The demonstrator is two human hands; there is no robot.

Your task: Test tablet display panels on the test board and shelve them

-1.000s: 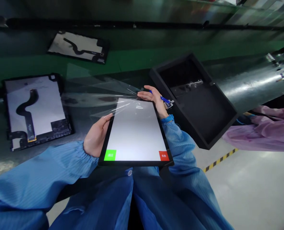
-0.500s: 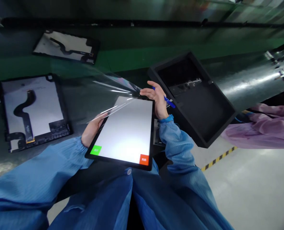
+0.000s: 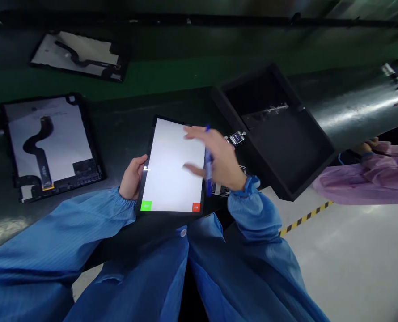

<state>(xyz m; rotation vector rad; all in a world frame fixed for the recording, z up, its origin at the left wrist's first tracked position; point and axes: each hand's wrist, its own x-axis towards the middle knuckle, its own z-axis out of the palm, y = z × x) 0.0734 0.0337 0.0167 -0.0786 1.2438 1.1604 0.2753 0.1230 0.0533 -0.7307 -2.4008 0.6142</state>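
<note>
My left hand (image 3: 134,176) grips the left edge of a tablet screen (image 3: 172,170), thumb at the front border. The screen is lit white, with a green box at its lower left and a red one at its lower right. Over the screen's right side hovers my right hand (image 3: 219,156), blurred, thumb and fingers apart. A blue pen (image 3: 208,167) is tucked upright between its fingers. Whether the fingertips touch the glass I cannot tell.
Two display panels with flex cables, one near (image 3: 56,143) and one farther back (image 3: 78,56), lie on the left. A black open tray-like box (image 3: 286,143) stands right. Small metal-and-board parts (image 3: 237,137) sit beside my right hand. A co-worker's pink sleeve (image 3: 370,179) shows far right.
The clear film raised over the screen has gone from sight. My right hand has moved from the top corner down across the screen. The tablet screen now sits more upright in view.
</note>
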